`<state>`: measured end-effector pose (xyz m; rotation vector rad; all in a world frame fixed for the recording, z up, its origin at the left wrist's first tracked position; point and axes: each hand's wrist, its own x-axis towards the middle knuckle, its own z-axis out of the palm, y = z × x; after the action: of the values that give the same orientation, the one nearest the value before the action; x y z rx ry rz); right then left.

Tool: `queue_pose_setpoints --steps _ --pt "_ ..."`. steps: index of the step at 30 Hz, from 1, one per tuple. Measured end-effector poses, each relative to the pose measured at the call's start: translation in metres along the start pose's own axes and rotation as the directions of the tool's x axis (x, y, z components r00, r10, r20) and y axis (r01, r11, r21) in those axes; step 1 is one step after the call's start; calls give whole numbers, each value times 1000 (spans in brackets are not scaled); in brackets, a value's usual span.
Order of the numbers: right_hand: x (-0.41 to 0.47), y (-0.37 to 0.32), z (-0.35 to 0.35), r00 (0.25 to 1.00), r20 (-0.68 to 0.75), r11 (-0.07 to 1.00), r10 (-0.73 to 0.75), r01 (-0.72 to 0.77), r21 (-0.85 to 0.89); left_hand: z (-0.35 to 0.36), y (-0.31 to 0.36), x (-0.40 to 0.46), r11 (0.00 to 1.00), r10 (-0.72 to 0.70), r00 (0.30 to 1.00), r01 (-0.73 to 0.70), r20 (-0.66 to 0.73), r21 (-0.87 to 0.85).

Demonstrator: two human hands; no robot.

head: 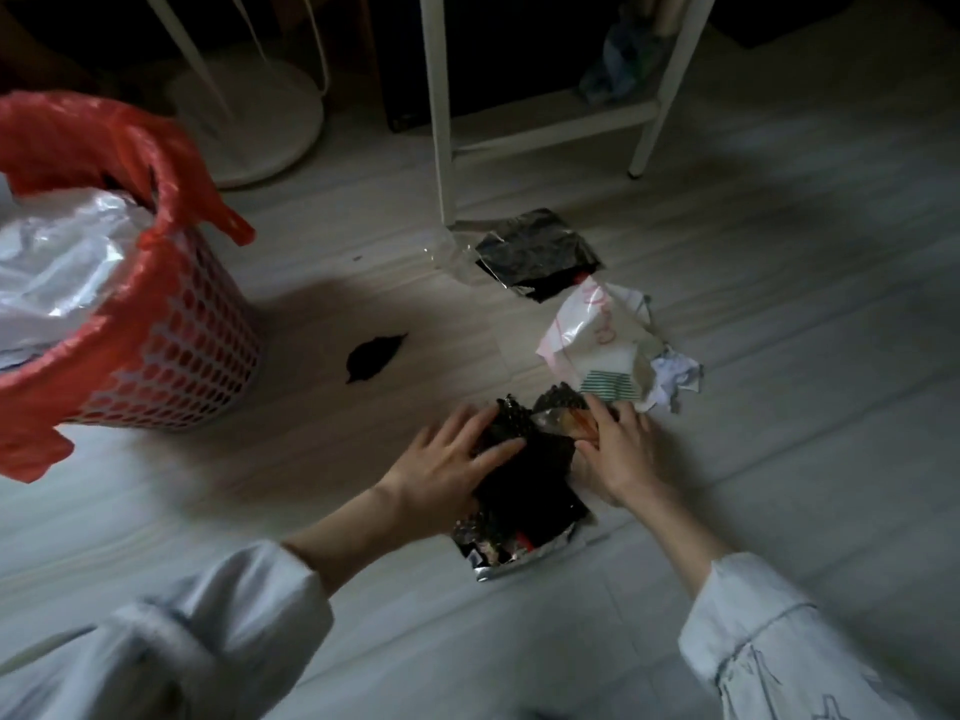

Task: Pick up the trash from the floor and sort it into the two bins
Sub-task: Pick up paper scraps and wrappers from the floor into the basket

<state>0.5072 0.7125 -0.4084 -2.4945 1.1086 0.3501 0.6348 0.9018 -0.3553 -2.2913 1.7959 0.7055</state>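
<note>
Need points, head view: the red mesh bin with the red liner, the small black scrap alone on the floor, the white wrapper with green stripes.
Red mesh bin with red liner (179, 366), head view: on its mesh wall.
Small black scrap (373, 357), head view: on its middle.
White wrapper with green stripes (597, 337), head view: on the white panel above the stripes.

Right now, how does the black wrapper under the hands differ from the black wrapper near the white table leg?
The black wrapper under the hands is crumpled and touched by the left hand and right hand. The black wrapper near the table leg lies flat, untouched, farther from the person. Both lie on the floor.
</note>
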Motion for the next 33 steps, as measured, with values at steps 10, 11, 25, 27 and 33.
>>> queue_pose_setpoints --steps 10,11,25,27,33 --pt "-43 6 28 973 -229 995 -41 60 78 36 27 25 989 80 974 -104 210 107" --pt "-43 3 28 970 -242 994 -23 49 103 35 26 21 992 82 982 -98 172 86" --pt "-59 -68 -35 886 -445 922 134 53 383 -12 -26 -34 940 -96 906 -54 -413 -337" --pt "-60 -93 -55 877 -472 914 89 117 389 -36 -43 -45 925 -169 841 -45 -513 -378" --pt "-54 -195 -125 864 -499 820 -66 333 466 -122 -98 -105 870 -369 548 -81 -750 -487"
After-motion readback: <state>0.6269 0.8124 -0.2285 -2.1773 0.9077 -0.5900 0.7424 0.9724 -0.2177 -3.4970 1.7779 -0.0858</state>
